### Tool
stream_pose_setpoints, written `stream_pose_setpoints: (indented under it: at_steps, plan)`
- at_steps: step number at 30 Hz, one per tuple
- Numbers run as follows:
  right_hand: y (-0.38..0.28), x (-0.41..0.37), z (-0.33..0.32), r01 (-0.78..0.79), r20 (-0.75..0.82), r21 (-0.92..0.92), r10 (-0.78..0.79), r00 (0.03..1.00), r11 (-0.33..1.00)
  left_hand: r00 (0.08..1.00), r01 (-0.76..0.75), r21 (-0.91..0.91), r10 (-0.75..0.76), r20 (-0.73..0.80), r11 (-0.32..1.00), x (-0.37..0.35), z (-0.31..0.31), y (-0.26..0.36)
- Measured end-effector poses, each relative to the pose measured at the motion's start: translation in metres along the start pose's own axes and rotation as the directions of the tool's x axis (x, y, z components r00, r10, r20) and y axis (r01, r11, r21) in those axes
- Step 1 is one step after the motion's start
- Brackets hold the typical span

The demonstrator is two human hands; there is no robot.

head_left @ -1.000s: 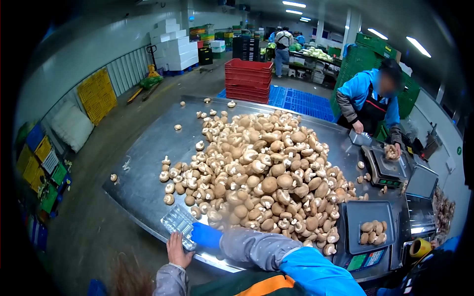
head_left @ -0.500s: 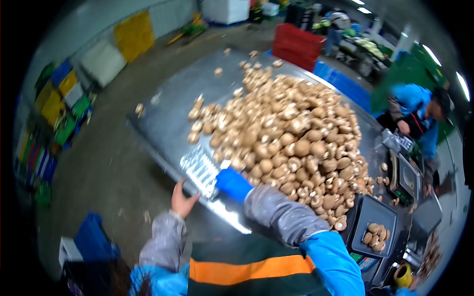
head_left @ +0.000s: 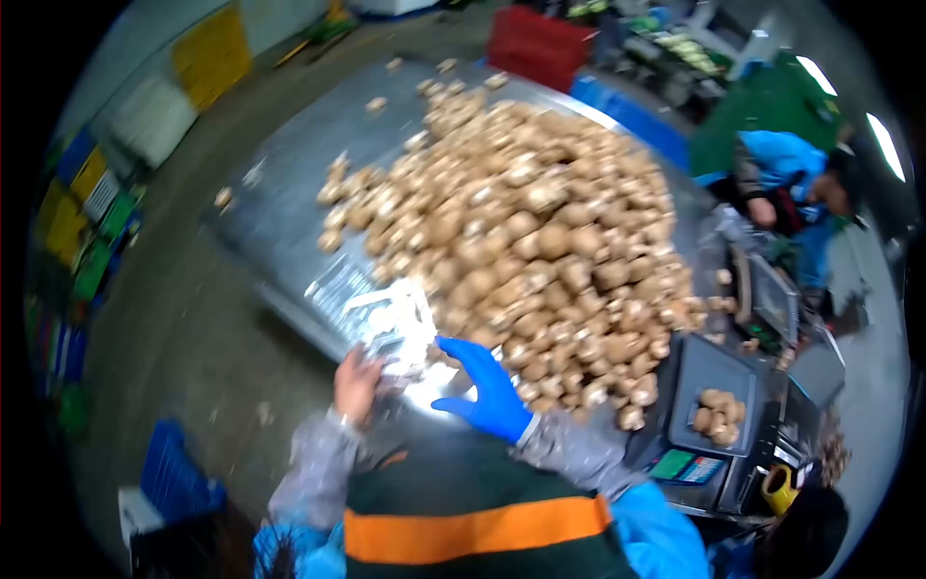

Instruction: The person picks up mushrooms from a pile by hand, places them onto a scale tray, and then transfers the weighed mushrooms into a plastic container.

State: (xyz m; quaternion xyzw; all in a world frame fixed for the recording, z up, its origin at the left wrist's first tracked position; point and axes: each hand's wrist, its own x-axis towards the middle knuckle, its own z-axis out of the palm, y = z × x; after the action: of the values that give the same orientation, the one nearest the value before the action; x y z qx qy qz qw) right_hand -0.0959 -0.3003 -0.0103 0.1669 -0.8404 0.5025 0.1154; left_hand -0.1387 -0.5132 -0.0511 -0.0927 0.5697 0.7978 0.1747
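Observation:
My bare left hand (head_left: 356, 388) grips the near edge of a clear plastic tray (head_left: 405, 314) at the table's front edge. Glare and blur hide part of the tray's shape. More clear plastic (head_left: 333, 283) lies on the table just beyond it, to the left. To the tray's right is my right hand (head_left: 487, 391) in a blue glove, thumb and fingers spread, holding nothing. A large heap of brown mushrooms (head_left: 540, 232) lies right beyond that glove.
A scale with a dark tray (head_left: 683, 400) stands at the right, bearing several mushrooms (head_left: 719, 417). Behind it is another scale (head_left: 772, 299), beside a co-worker in blue (head_left: 791, 159). A red crate (head_left: 540, 46) is past the table's far edge, and a blue crate (head_left: 178, 473) sits lower left.
My left hand has come up to the table edge and taken hold of the tray. My gloved right hand has drawn back from the plastic and opened. The view has shifted.

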Motion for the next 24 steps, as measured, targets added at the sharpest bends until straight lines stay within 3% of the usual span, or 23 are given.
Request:
stream_pose_setpoints:
  at_steps: [1,2,3,4,5,7,9,11,13,15,16,17,18,20,22,23,24]
  plan:
    - [0.012,-0.011,-0.008,-0.167,-0.132,0.153,0.188,0.973,0.974,0.995,0.002,-0.001,-0.002,0.104,1.0,0.0,0.009,-0.003]
    - [0.026,-0.025,-0.019,-0.364,-0.035,0.344,0.4,0.916,0.865,0.984,0.028,0.011,-0.029,0.178,1.0,0.002,0.021,-0.016]
    - [0.034,-0.036,-0.029,-0.538,0.111,0.513,0.57,0.814,0.668,0.98,0.033,0.042,-0.041,0.196,0.999,-0.002,0.042,-0.026]
    - [0.025,-0.042,-0.044,-0.741,0.338,0.383,0.662,0.669,0.552,0.928,-0.153,0.205,0.069,0.367,0.967,0.003,0.056,-0.043]
    - [0.034,-0.06,-0.047,-0.636,0.283,0.431,0.574,0.769,0.64,0.937,-0.099,0.232,0.012,0.348,0.968,0.018,0.061,-0.086]
    - [0.023,-0.082,-0.074,-0.585,0.062,0.48,0.639,0.766,0.654,0.878,-0.154,0.234,0.024,0.478,0.96,0.009,0.1,-0.062]
    - [0.033,-0.127,-0.098,-0.544,-0.175,0.523,0.707,0.685,0.657,0.903,-0.203,0.341,0.041,0.427,0.918,0.019,0.105,-0.074]
    - [0.02,-0.167,-0.13,-0.705,-0.293,0.419,0.82,0.491,0.572,0.917,-0.359,0.608,0.148,0.37,0.708,0.013,0.101,-0.053]
    - [0.017,-0.214,-0.151,-0.848,-0.469,0.095,0.775,0.424,0.521,0.881,-0.468,0.657,0.247,0.405,0.592,0.025,0.082,-0.064]
    - [0.019,-0.255,-0.164,-0.9,-0.574,-0.292,0.694,0.435,0.323,0.856,-0.515,0.695,0.265,0.443,0.502,0.024,0.077,-0.064]
    - [0.008,-0.255,-0.166,-0.894,-0.569,-0.379,0.703,0.428,0.238,0.856,-0.513,0.69,0.247,0.454,0.511,0.019,0.082,-0.066]
    - [-0.003,-0.253,-0.17,-0.871,-0.565,-0.465,0.705,0.428,0.155,0.888,-0.432,0.698,0.135,0.439,0.572,0.014,0.091,-0.064]
    - [-0.003,-0.256,-0.168,-0.869,-0.567,-0.485,0.722,0.396,0.095,0.862,-0.494,0.738,0.145,0.486,0.46,0.011,0.095,-0.07]
    - [0.007,-0.263,-0.163,-0.873,-0.552,-0.482,0.749,0.366,0.071,0.783,-0.62,0.738,0.155,0.602,0.265,0.007,0.106,-0.074]
    - [0.03,-0.264,-0.156,-0.88,-0.551,-0.468,0.751,0.364,0.083,0.776,-0.626,0.7,0.178,0.606,0.345,0.009,0.116,-0.084]
    - [0.034,-0.26,-0.152,-0.892,-0.555,-0.424,0.733,0.393,0.157,0.776,-0.623,0.681,0.193,0.6,0.384,0.01,0.119,-0.088]
    - [0.046,-0.26,-0.148,-0.912,-0.519,-0.359,0.769,0.373,0.2,0.819,-0.559,0.732,0.123,0.561,0.39,0.011,0.121,-0.088]
